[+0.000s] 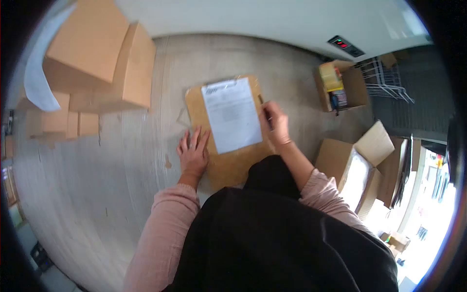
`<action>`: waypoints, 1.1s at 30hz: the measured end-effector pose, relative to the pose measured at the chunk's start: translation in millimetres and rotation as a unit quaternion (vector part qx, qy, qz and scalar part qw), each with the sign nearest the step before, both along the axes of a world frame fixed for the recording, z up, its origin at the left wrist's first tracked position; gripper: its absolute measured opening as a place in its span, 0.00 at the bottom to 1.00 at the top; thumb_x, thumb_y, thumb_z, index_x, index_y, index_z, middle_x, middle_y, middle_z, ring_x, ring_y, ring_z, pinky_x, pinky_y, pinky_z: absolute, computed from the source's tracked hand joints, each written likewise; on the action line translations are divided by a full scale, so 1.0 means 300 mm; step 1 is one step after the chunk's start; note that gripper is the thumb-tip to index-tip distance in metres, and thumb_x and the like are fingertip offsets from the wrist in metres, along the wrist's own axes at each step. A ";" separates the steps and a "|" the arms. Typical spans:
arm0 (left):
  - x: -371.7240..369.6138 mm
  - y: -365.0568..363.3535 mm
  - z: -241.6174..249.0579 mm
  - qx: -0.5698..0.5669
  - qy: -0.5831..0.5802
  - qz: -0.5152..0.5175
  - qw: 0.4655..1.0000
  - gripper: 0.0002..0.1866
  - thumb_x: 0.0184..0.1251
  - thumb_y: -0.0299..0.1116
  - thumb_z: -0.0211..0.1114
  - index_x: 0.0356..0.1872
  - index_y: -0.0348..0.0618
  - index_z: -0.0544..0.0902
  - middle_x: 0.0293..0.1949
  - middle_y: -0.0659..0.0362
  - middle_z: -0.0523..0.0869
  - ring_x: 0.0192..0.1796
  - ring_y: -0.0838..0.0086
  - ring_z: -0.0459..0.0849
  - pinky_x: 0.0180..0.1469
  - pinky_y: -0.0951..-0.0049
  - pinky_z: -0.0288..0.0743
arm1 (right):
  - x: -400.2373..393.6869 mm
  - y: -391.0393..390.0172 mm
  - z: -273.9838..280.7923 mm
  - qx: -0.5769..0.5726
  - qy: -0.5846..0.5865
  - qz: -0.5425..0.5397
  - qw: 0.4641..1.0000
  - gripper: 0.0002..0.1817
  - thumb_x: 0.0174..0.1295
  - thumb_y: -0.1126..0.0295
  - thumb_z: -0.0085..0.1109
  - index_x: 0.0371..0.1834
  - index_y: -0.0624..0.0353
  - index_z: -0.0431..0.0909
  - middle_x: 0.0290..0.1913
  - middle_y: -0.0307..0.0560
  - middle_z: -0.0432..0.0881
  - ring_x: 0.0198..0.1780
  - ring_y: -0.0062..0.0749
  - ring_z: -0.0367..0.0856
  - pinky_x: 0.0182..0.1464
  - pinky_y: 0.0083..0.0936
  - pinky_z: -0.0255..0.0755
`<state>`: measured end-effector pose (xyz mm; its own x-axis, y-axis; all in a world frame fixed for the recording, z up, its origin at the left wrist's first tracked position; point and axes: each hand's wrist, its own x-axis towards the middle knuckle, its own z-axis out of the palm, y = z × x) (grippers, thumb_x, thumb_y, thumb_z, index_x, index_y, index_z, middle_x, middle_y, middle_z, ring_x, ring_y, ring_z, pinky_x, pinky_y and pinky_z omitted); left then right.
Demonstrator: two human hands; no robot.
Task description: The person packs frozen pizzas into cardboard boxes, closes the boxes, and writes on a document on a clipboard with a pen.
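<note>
A flat brown rectangular piece [228,168] with rounded corners and a shiny top edge lies in front of me, slightly turned. On it rests a white printed sheet [233,119], its text too small to read. My left hand [194,155] is open, fingers spread at the brown piece's left edge. Closed around a slim, dark, pen-like stick [261,99], my right hand [276,124] is at the right edge, beside the sheet. Most of the stick is hidden in the fingers. The lower part of the brown piece disappears behind my dark clothing.
Large cardboard boxes [131,68] are stacked at the upper left, with a white paper strip [36,78] hanging over them. To the right are a small open carton [357,85] with packets, a wire rack [384,80] and a larger open box [335,155]. A white wall-like panel [253,19] bounds the far side.
</note>
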<state>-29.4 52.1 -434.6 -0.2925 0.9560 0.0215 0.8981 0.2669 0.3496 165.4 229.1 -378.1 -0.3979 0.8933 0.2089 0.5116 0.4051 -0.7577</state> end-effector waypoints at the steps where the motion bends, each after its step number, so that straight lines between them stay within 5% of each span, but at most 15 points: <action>1: -0.004 -0.004 -0.016 -0.003 0.014 0.004 1.000 0.26 0.58 0.31 0.53 0.60 0.66 0.70 0.66 0.66 0.64 0.67 0.57 0.59 0.65 0.50 0.49 | 0.002 0.005 -0.042 0.008 0.006 0.007 1.000 0.11 0.47 0.83 0.55 0.34 0.58 0.73 0.31 0.52 0.76 0.33 0.45 0.77 0.32 0.34 0.72; 4: -0.015 -0.007 -0.012 0.133 0.010 -0.048 0.990 0.25 0.54 0.25 0.54 0.56 0.55 0.74 0.60 0.58 0.71 0.62 0.52 0.64 0.62 0.52 0.56 | 0.005 -0.006 -0.135 -0.012 -0.207 0.077 0.975 0.15 0.55 0.75 0.50 0.45 0.50 0.77 0.43 0.49 0.78 0.46 0.39 0.78 0.50 0.34 0.72; 6: -0.029 -0.008 -0.039 0.160 0.066 -0.097 0.980 0.24 0.55 0.25 0.52 0.56 0.50 0.74 0.60 0.55 0.72 0.59 0.50 0.67 0.59 0.50 0.60 | -0.018 -0.069 0.005 0.059 -0.471 0.110 0.873 0.16 0.62 0.68 0.44 0.52 0.43 0.75 0.51 0.46 0.75 0.55 0.42 0.73 0.48 0.38 0.70; 12: -0.012 -0.024 -0.023 0.119 0.134 -0.079 0.981 0.21 0.65 0.33 0.44 0.59 0.52 0.72 0.62 0.58 0.69 0.62 0.55 0.65 0.62 0.56 0.59 | 0.328 -0.213 0.515 0.253 -0.102 -0.037 0.961 0.17 0.47 0.72 0.58 0.43 0.46 0.78 0.37 0.41 0.73 0.41 0.35 0.73 0.42 0.32 0.68; 15: -0.006 -0.019 -0.028 0.131 0.112 -0.092 0.981 0.21 0.65 0.33 0.45 0.59 0.53 0.72 0.62 0.57 0.69 0.62 0.57 0.65 0.62 0.57 0.59 | 0.801 -0.208 0.747 0.379 -0.052 -0.198 0.902 0.15 0.42 0.76 0.58 0.37 0.53 0.78 0.30 0.43 0.72 0.35 0.40 0.72 0.37 0.32 0.68; 16: -0.021 -0.014 -0.033 0.144 0.118 -0.108 0.977 0.21 0.65 0.33 0.45 0.59 0.53 0.72 0.62 0.57 0.69 0.62 0.57 0.65 0.62 0.57 0.59 | 0.998 -0.193 0.755 0.433 -0.167 -0.271 0.843 0.16 0.41 0.77 0.57 0.37 0.54 0.77 0.30 0.44 0.72 0.33 0.40 0.72 0.36 0.31 0.68; 17: -0.041 -0.014 -0.043 0.118 0.106 -0.101 0.982 0.21 0.63 0.31 0.48 0.58 0.53 0.73 0.61 0.56 0.70 0.62 0.57 0.65 0.61 0.58 0.60 | 1.205 -0.192 0.769 0.334 -0.120 -0.311 0.882 0.16 0.41 0.78 0.57 0.37 0.55 0.77 0.32 0.46 0.73 0.35 0.40 0.72 0.37 0.32 0.68; 18: -0.037 0.003 -0.037 0.091 0.092 -0.090 0.987 0.21 0.60 0.29 0.51 0.57 0.52 0.75 0.60 0.55 0.70 0.61 0.57 0.66 0.61 0.58 0.61 | 1.300 -0.322 0.928 0.406 -0.263 -0.400 0.779 0.08 0.47 0.72 0.53 0.30 0.54 0.79 0.31 0.43 0.76 0.38 0.40 0.72 0.39 0.34 0.67; 19: -0.025 0.032 -0.001 0.099 0.095 -0.096 0.986 0.21 0.60 0.29 0.51 0.57 0.52 0.75 0.60 0.55 0.70 0.61 0.57 0.66 0.61 0.58 0.61 | 1.510 -0.347 0.866 0.259 -0.475 -0.398 0.741 0.08 0.47 0.73 0.54 0.31 0.56 0.79 0.33 0.47 0.77 0.40 0.43 0.73 0.43 0.35 0.69; 20: -0.038 0.054 0.040 0.021 0.066 -0.093 0.993 0.22 0.57 0.26 0.54 0.55 0.51 0.76 0.58 0.54 0.72 0.61 0.57 0.66 0.61 0.59 0.61 | 1.626 -0.392 0.853 0.275 -0.229 -0.552 0.753 0.09 0.49 0.72 0.56 0.34 0.59 0.79 0.36 0.51 0.76 0.45 0.45 0.73 0.48 0.37 0.69; 23: -0.011 0.149 0.137 -0.071 0.117 -0.083 0.987 0.23 0.49 0.19 0.58 0.50 0.44 0.79 0.50 0.51 0.77 0.58 0.60 0.70 0.59 0.64 0.64 | 1.928 -0.465 0.774 0.063 -0.252 -0.624 0.737 0.27 0.51 0.62 0.63 0.55 0.58 0.70 0.50 0.55 0.73 0.57 0.48 0.68 0.60 0.37 0.63; 27: 0.329 0.341 0.247 0.246 -0.250 -0.065 0.934 0.20 0.52 0.15 0.52 0.49 0.33 0.77 0.47 0.51 0.78 0.50 0.63 0.75 0.52 0.69 0.70 | 1.926 -0.401 0.806 0.042 -0.278 -0.615 0.737 0.36 0.49 0.59 0.66 0.63 0.52 0.64 0.55 0.56 0.70 0.61 0.48 0.65 0.65 0.39 0.56; 29: 0.684 0.307 0.462 0.211 -0.330 -0.164 0.905 0.19 0.55 0.17 0.51 0.49 0.38 0.78 0.47 0.53 0.77 0.50 0.65 0.75 0.50 0.70 0.70 | 1.921 -0.301 0.783 0.237 -0.403 -0.432 0.771 0.39 0.49 0.58 0.66 0.66 0.48 0.60 0.59 0.56 0.68 0.65 0.49 0.61 0.67 0.42 0.51; 31: 0.930 0.275 0.547 0.232 -0.295 -0.272 0.886 0.18 0.58 0.19 0.52 0.49 0.41 0.78 0.47 0.54 0.76 0.51 0.67 0.75 0.50 0.73 0.71 | 1.931 -0.195 0.778 0.255 -0.459 -0.391 0.756 0.36 0.52 0.59 0.62 0.65 0.48 0.61 0.61 0.56 0.67 0.65 0.46 0.61 0.67 0.40 0.52; 33: 1.116 0.231 0.609 0.187 -0.400 -0.309 0.842 0.15 0.61 0.20 0.52 0.48 0.40 0.79 0.49 0.54 0.75 0.53 0.69 0.74 0.51 0.75 0.71 | 1.987 -0.099 0.777 0.196 -0.365 -0.296 0.860 0.26 0.57 0.63 0.55 0.61 0.49 0.67 0.57 0.56 0.72 0.62 0.41 0.68 0.64 0.36 0.59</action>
<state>305.4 121.4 -251.9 0.1947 0.9012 0.3871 0.2628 -0.4282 0.8647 761.6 199.4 -145.0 -0.0513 0.9023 0.4281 0.9981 0.0615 -0.0102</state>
